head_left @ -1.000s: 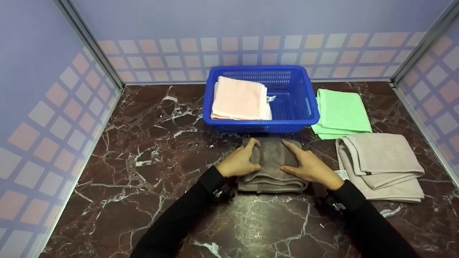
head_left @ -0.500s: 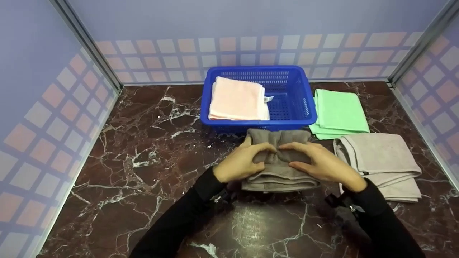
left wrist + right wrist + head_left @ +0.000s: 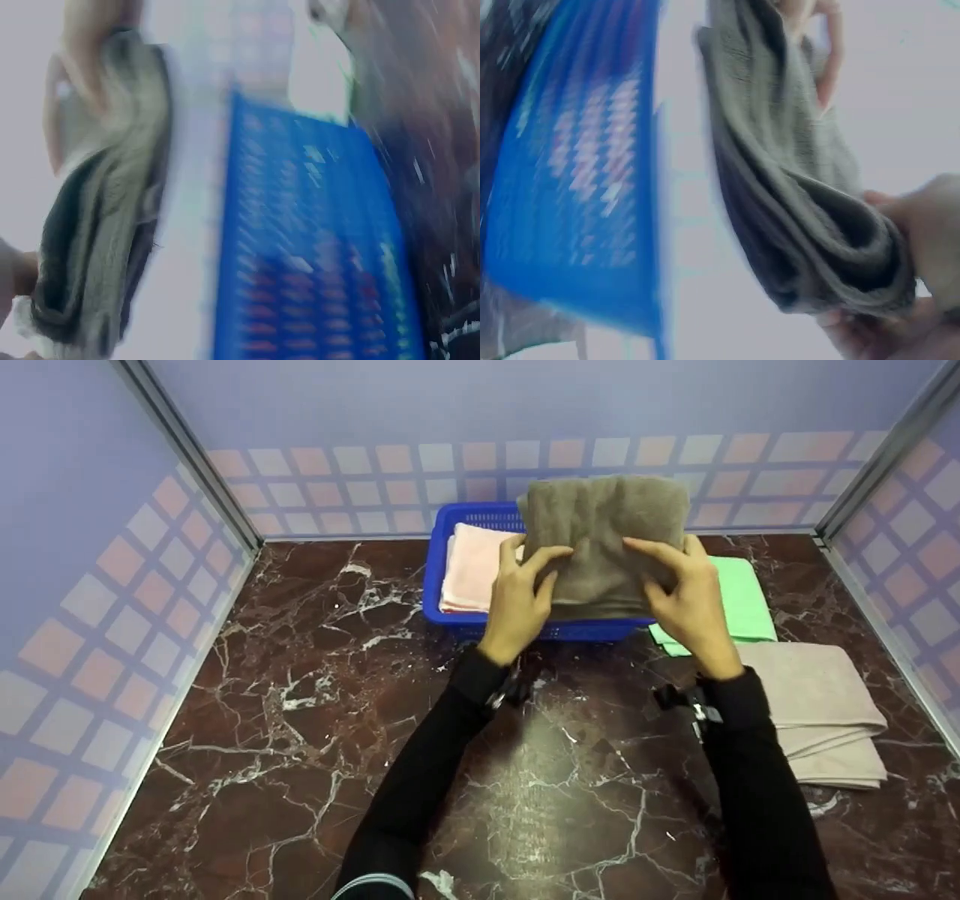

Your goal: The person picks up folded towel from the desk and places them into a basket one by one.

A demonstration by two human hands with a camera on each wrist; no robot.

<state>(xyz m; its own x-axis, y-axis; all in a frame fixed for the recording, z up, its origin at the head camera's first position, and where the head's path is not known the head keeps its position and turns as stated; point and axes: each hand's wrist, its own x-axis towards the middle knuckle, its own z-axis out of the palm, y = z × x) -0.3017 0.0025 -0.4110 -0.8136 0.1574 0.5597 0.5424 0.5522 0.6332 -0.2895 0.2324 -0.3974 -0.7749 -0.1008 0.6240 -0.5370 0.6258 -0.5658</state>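
A folded grey-brown towel [image 3: 600,525] is held up between both hands, overlapping the right part of the blue basket [image 3: 433,585] in the head view. My left hand [image 3: 517,604] grips its left side, and my right hand [image 3: 694,600] grips the right side, thumbs and index fingers on the near face. Both wrist views are blurred; there the towel's folded layers [image 3: 112,202] hang apart from the basket wall [image 3: 585,165]. Inside the basket, at the left, lies a folded pink towel [image 3: 472,570], partly hidden by the left hand and the held towel.
To the right of the basket lies a folded green towel [image 3: 742,600], partly covered by the right hand. Nearer, a folded beige towel [image 3: 817,690] sits beside the right forearm. Tiled panels [image 3: 360,472] enclose the marbled table [image 3: 300,720] at the back and sides.
The hands closed in on the grey-brown towel, bunching its middle, then lifted it off the table and carried it forward to the basket. The other towels stayed where they were.
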